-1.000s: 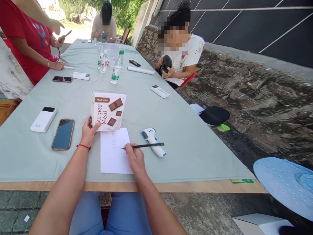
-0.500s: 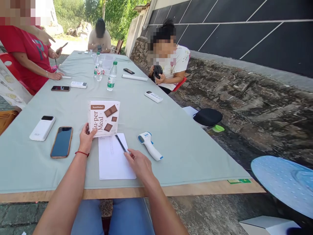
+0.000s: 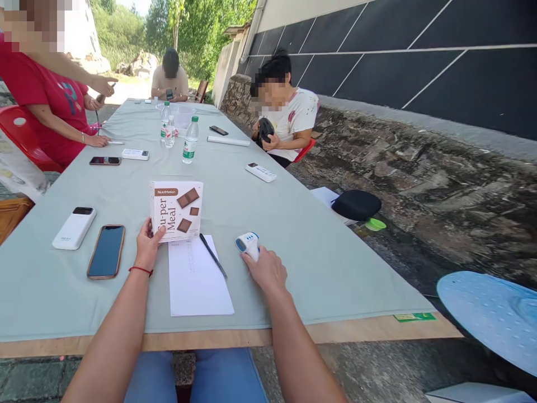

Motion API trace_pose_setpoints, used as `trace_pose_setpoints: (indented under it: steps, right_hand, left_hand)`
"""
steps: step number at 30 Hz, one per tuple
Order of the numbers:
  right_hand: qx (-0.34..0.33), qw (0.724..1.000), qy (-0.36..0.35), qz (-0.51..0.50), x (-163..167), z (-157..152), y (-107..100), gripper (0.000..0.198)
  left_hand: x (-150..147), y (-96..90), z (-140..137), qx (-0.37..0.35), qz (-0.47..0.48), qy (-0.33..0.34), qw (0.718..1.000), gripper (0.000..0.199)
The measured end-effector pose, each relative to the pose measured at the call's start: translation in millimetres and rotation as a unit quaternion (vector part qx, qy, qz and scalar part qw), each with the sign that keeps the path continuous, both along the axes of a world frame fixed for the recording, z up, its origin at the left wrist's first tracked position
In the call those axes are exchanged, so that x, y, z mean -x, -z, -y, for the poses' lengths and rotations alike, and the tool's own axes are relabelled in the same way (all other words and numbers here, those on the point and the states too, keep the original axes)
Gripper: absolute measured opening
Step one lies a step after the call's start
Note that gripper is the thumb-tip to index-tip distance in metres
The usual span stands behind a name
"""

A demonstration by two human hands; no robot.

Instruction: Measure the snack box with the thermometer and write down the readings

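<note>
My left hand point(image 3: 150, 244) grips the lower left side of a white box point(image 3: 179, 218) printed with chocolate pieces, which stands upright. Under and in front of the box lies a sheet of paper point(image 3: 199, 296) with small handwriting. A black pen point(image 3: 213, 256) rests slantwise along the paper's right edge, touched by neither hand. My right hand point(image 3: 268, 270) is wrapped round the handle of a white and blue infrared thermometer point(image 3: 248, 244) on the table; its head sticks out beyond my fingers and the handle is hidden.
To the left lie a phone point(image 3: 106, 252) and a white power bank point(image 3: 74, 228). Water bottles point(image 3: 190, 141) stand farther back on the cloth-covered table point(image 3: 335, 280). Another power bank point(image 3: 260, 172) is at the right edge. Three people sit or stand around; a light blue hat point(image 3: 486, 319) is at the right.
My right hand has let go of the pen, leaving it on the paper, and moved right to take hold of the thermometer. My left hand stays on the box.
</note>
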State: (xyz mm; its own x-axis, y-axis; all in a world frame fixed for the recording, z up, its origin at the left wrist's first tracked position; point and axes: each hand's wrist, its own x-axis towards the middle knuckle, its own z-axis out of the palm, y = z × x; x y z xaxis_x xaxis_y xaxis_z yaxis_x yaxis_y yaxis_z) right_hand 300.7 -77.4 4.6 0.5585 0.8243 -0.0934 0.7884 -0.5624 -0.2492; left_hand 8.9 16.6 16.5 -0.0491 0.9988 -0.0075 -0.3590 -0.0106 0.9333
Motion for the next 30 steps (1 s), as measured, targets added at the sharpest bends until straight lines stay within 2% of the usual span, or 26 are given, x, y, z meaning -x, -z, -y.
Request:
trace_pose_setpoints:
  steps: [6,8,10,12,17,19,22,24,26,30]
  right_hand:
    - [-0.064,0.997,0.013,-0.028,2,-1,7,0.038]
    - [-0.112,0.99,0.03,-0.075,4,-2,5,0.037]
    - [-0.189,0.967,0.037,-0.168,9,-4,-2,0.04]
    - [-0.278,0.916,0.034,-0.288,20,-6,-13,0.044]
    - [-0.443,0.742,0.023,-0.503,73,-7,-46,0.041]
    - [-0.464,0.678,-0.019,-0.57,99,-9,-53,0.04]
    - [-0.437,0.627,-0.068,-0.641,132,-15,-55,0.04]
    - [-0.411,0.616,-0.101,-0.664,146,-21,-55,0.04]
    - [-0.391,0.621,-0.125,-0.668,153,-27,-56,0.038]
    - [-0.353,0.658,-0.136,-0.651,150,-29,-61,0.034]
  left_hand:
    - [1,-2.4,1,0.0,-0.017,-0.003,1.0,0.078]
    - [1,-3.0,2,0.003,-0.022,-0.002,1.0,0.076]
    - [2,-3.1,2,0.009,-0.023,-0.002,1.0,0.076]
    - [2,-2.6,1,0.014,-0.02,-0.003,1.0,0.078]
    - [2,-1.6,0,0.026,-0.011,-0.013,1.0,0.081]
    - [3,-2.6,1,0.025,-0.014,-0.014,0.999,0.078]
    - [3,-4.8,3,0.003,-0.029,0.0,1.0,0.07]
    - [4,-5.2,3,-0.01,-0.038,0.004,0.999,0.067]
    - [4,-4.2,2,-0.006,-0.041,-0.003,0.999,0.07]
    - [5,-0.2,-1,0.012,-0.028,-0.022,0.999,0.076]
